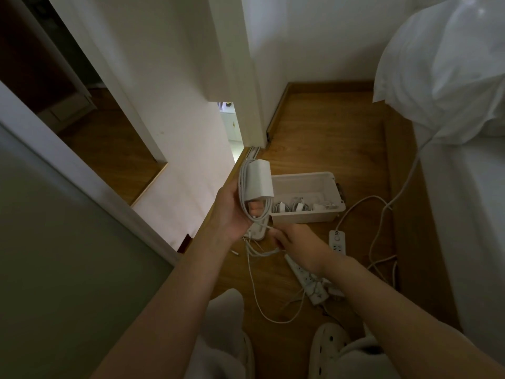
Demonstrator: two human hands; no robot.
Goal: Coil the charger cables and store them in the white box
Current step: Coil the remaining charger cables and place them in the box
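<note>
My left hand (232,212) grips a white charger brick (259,180) with several turns of its white cable (243,187) looped around it. Just below it, my right hand (297,243) pinches the loose part of the same cable, which trails down to the wooden floor (269,310). The white box (306,216) stands open on the floor right of my left hand. Coiled white cables and plugs (293,207) lie along its near side.
Two white power strips (337,242) (308,283) lie on the floor under and right of my right hand. Another cable (382,214) runs up to the bed at the right. My slippered feet (329,339) are at the bottom. A wall and doorway stand left.
</note>
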